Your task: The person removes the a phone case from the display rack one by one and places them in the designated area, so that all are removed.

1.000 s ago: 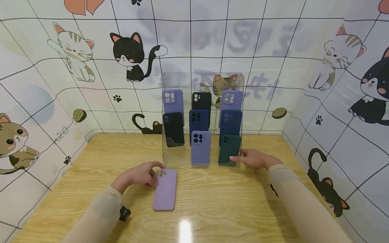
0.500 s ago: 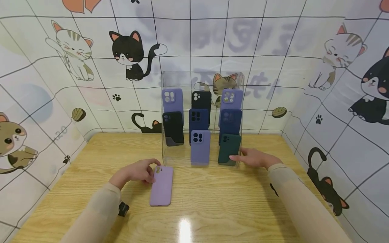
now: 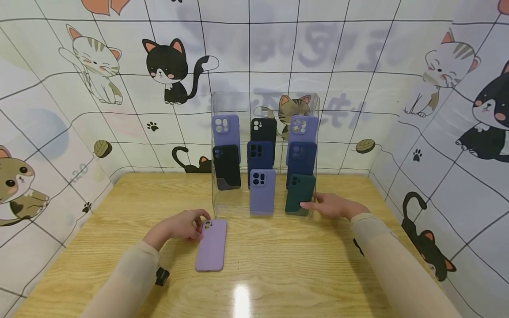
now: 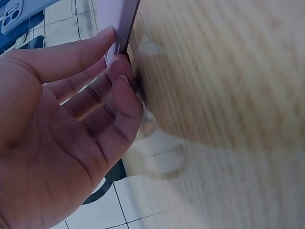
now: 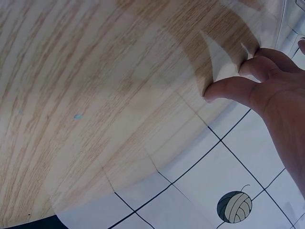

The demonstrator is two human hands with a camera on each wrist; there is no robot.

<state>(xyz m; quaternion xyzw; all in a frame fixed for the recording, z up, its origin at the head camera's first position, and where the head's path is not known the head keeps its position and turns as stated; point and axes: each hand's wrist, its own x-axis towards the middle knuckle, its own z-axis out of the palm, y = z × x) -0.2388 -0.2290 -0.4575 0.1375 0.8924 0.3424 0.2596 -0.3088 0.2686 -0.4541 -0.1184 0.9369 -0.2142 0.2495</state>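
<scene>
A lilac phone case (image 3: 212, 247) lies back-up on the table in front of a clear display stand (image 3: 232, 204). My left hand (image 3: 180, 227) pinches it near the upper left corner; in the left wrist view the thumb lies on the case's edge (image 4: 121, 21) and the other fingers curl beneath. At the stand's lower right corner is my right hand (image 3: 336, 206), gripping its side with the thumb in front, over the dark green phone case (image 3: 300, 194). The right wrist view shows this hand's fingertips (image 5: 214, 90) touching the table.
Behind the stand's tiers stand several cases: light purple (image 3: 262, 194), black (image 3: 227, 168), dark blue (image 3: 302, 154) and others. The wooden table (image 3: 278, 265) meets a cat-patterned wall cloth (image 3: 175, 123) at its back and sides.
The left hand has drawn the lilac case slightly left and away from the stand's front edge. The right hand keeps its place on the stand.
</scene>
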